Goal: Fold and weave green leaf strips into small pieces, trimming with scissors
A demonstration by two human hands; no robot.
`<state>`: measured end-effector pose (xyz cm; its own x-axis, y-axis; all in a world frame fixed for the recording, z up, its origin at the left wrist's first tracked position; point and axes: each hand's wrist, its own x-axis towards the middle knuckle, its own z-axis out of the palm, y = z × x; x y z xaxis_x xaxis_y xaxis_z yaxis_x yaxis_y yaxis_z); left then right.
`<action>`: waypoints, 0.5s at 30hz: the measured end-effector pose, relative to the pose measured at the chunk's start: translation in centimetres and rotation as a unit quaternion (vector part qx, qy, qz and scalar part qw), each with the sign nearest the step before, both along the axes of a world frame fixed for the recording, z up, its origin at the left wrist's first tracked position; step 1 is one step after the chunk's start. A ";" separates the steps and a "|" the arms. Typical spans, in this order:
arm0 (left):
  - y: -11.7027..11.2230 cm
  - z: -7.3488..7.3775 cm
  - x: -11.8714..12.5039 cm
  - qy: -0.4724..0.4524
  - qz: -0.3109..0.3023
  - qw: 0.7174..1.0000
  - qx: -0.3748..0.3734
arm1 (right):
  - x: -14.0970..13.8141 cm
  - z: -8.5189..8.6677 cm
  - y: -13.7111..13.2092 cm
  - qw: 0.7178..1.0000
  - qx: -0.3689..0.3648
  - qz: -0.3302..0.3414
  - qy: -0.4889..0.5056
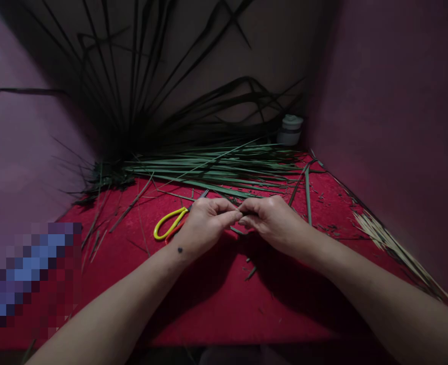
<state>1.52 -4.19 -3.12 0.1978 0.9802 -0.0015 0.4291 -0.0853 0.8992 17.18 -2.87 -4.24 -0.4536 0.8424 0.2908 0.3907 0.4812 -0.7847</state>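
Over the red cloth (193,314), my left hand (204,223) and my right hand (271,220) meet at their fingertips. Both are closed in a pinch on a thin, dark leaf strip (251,213), mostly hidden by the fingers. Scissors (170,224) with one yellow and one orange handle loop lie beside my left hand, partly covered by it. Just beyond both hands, long green leaf blades (216,170) are spread sideways in a layer. A short green leaf piece (238,230) shows just below the fingertips.
Dark, long leaves (133,86) fan upward against the back wall. A white lidded container (290,130) stands in the back right corner. Pale thin sticks (383,238) lie along the right wall (399,126). Leaf scraps litter the cloth. A pixelated patch covers the lower left.
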 end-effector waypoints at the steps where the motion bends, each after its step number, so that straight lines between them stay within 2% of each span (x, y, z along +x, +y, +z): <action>1: 0.1 -0.1 -0.1 -0.002 -0.008 1.000 -0.011 | 0.1 -0.2 0.1 1.000 -0.013 -0.001 0.004; 6: 0.6 0.0 -0.5 0.033 -0.066 0.993 -0.090 | 0.7 -1.0 0.4 0.986 -0.155 0.046 0.031; 8: 0.8 0.5 -0.9 0.060 -0.084 0.991 -0.088 | 0.8 -1.2 0.5 0.977 -0.202 0.050 0.045; 10: 0.9 1.3 -1.7 0.092 -0.069 0.993 -0.027 | 0.8 -1.2 0.5 0.964 -0.252 0.036 0.074; 12: 0.9 2.3 -3.2 0.142 -0.024 0.988 0.056 | 0.8 -1.0 0.5 0.942 -0.311 0.020 0.124; 14: 0.9 2.9 -5.1 0.232 0.016 0.967 0.103 | 0.8 -0.8 0.5 0.916 -0.359 0.014 0.180; 15: 0.8 2.9 -6.2 0.299 0.023 0.949 0.101 | 0.9 -0.8 0.6 0.904 -0.376 0.015 0.205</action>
<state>-4.66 -3.37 -0.18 0.1780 0.9801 0.0883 0.8648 -0.1986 0.4611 18.06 -2.32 -5.03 -0.4634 0.8608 -0.2103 -0.0107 -0.2427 -0.9701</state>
